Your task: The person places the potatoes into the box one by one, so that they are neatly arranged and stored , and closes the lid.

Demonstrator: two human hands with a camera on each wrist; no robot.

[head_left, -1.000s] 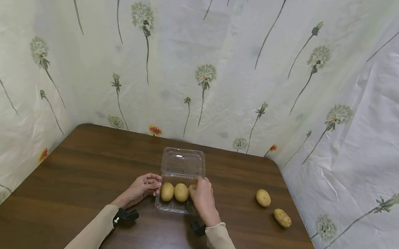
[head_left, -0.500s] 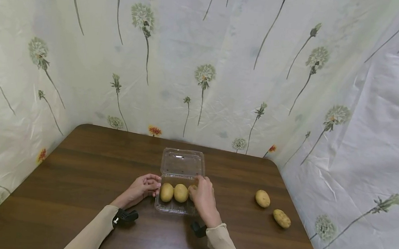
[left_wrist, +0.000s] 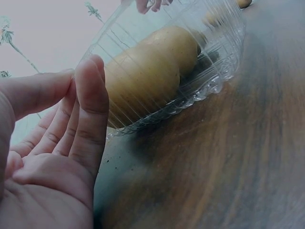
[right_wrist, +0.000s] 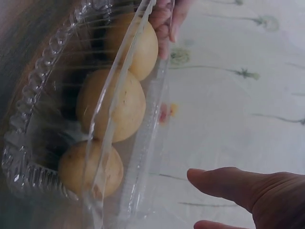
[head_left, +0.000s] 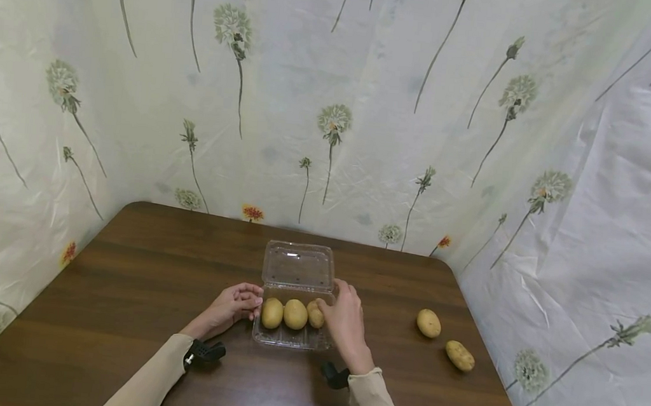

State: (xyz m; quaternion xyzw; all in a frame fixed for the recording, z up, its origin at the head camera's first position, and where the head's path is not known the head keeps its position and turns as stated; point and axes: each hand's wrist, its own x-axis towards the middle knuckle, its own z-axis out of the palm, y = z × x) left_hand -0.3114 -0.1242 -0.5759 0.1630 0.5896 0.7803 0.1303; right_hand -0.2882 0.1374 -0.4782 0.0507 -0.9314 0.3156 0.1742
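A clear plastic clamshell box lies with its lid folded back on the table. Side by side in its base sit a left potato, a middle potato and a right potato. My left hand pinches the box's left rim between thumb and forefinger, as the left wrist view shows. Beside the right end of the box is my right hand, its thumb and fingers spread apart. In the right wrist view the thumb stands clear of the right potato, with nothing held.
Two loose potatoes lie on the table's right side: a rounder potato and a longer, spotted potato. The brown wooden table ends against a flower-patterned curtain behind and at both sides.
My right hand has let go of the right potato and shifted right, so that potato now shows. The left hand has stayed at the box's left rim.
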